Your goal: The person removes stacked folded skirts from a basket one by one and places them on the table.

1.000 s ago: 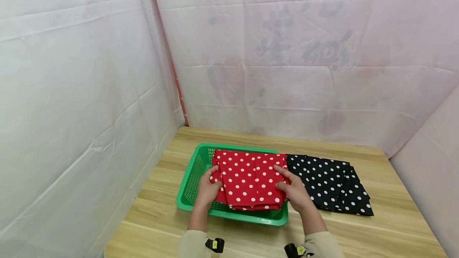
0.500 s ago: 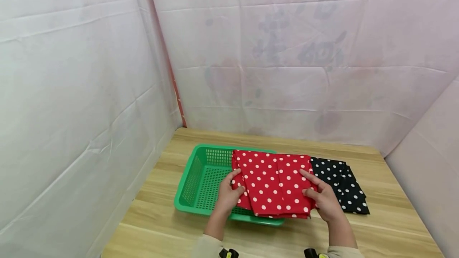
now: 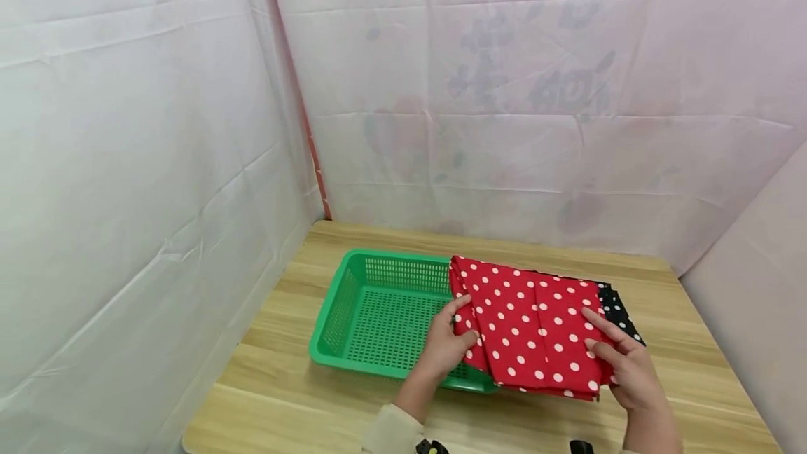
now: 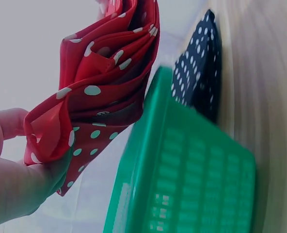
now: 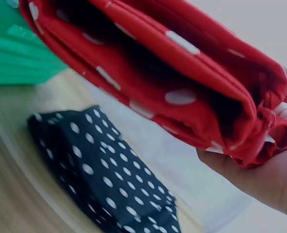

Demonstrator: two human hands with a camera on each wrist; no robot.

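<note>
A folded red cloth with white dots (image 3: 529, 328) hangs between both hands, raised above the table. My left hand (image 3: 446, 338) pinches its left edge, over the right part of the green basket (image 3: 328, 328). At the opposite edge, my right hand (image 3: 630, 370) grips the cloth between thumb and fingers. In the left wrist view the red cloth (image 4: 100, 87) shows several folded layers, close over the basket rim (image 4: 153, 111). Below and behind it a folded black cloth with white dots (image 3: 621, 317) lies on the table, mostly covered by the red one in the head view.
The basket stands on the left part of a wooden table (image 3: 265, 370), and its perforated floor (image 3: 391, 321) shows. White sheeting (image 3: 504, 125) encloses the table at the back and on both sides. The right wrist view shows the black cloth (image 5: 119, 170) lying flat, in layers.
Both hands have carried the red cloth rightward, from over the basket toward the black cloth. More of the basket's floor shows now, and less of the black cloth.
</note>
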